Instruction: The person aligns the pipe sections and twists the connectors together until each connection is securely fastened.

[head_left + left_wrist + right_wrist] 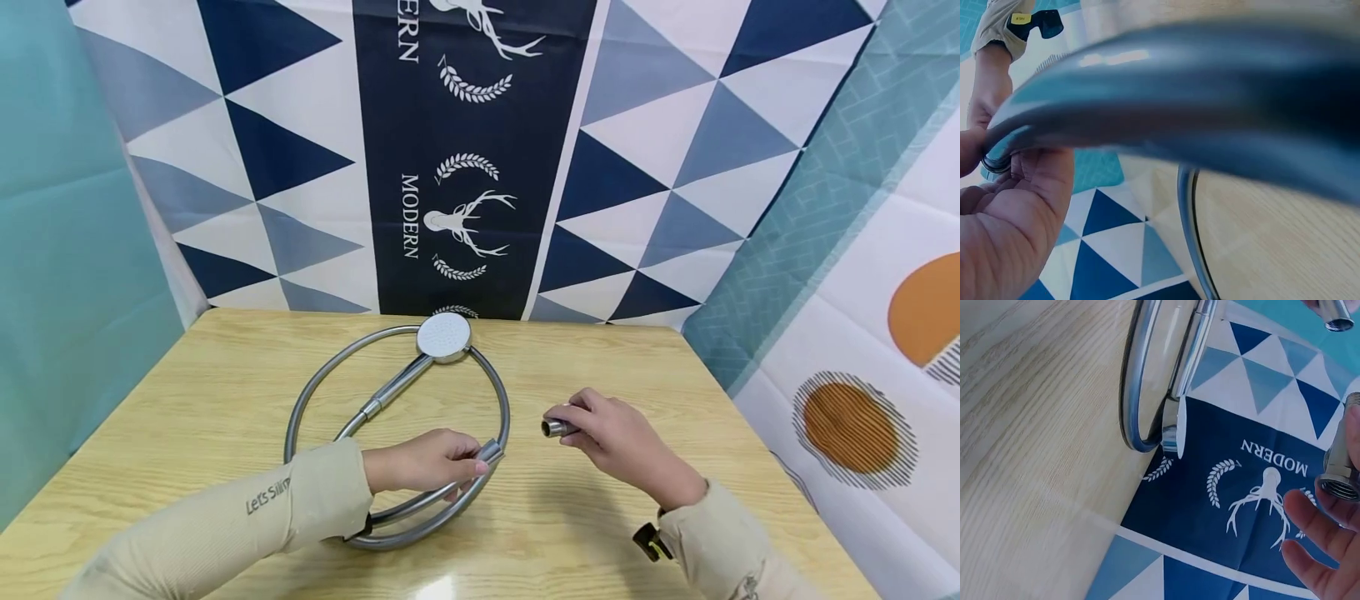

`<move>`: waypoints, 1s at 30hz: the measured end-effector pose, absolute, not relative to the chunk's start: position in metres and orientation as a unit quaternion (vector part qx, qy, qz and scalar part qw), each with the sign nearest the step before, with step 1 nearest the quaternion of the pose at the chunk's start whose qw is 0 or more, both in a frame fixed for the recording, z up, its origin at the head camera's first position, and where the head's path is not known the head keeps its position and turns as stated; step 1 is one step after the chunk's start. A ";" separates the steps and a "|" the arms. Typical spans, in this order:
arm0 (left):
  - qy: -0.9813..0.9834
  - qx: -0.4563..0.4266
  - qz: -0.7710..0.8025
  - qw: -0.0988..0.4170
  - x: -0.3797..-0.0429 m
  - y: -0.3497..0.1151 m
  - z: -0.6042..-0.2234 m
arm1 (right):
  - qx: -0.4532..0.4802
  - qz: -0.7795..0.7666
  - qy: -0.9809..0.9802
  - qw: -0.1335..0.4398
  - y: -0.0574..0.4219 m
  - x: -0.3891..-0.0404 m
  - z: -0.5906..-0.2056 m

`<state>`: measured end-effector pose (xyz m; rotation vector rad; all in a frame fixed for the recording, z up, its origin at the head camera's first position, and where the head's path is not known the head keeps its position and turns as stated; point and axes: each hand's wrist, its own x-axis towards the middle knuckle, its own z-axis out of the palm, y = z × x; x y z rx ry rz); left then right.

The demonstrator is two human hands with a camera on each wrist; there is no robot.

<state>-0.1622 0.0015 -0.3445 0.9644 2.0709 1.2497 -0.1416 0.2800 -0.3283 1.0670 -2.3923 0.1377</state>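
Note:
My left hand (423, 462) holds the metal end connector (491, 452) of a grey shower hose (294, 408), thumb and fingers closed round it. The connector's open mouth (1339, 324) shows at the top of the right wrist view. My right hand (615, 437) grips a short metal pipe fitting (555, 427), a little to the right of the connector and apart from it. In the right wrist view, this fitting (1338, 465) has inner thread at its wide end and outer thread at the other. Two fingers of that hand stand off it.
A round chrome shower head (444, 337) with a white face lies toward the back of the wooden table (600, 358), its handle (397, 387) joined to the looped hose. A patterned cloth (292, 167) hangs behind the table, with further cloths at both sides.

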 end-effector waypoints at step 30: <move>0.792 0.467 0.392 0.033 -0.176 -0.030 -0.350 | 0.434 0.150 -0.822 0.336 0.216 -0.140 -0.351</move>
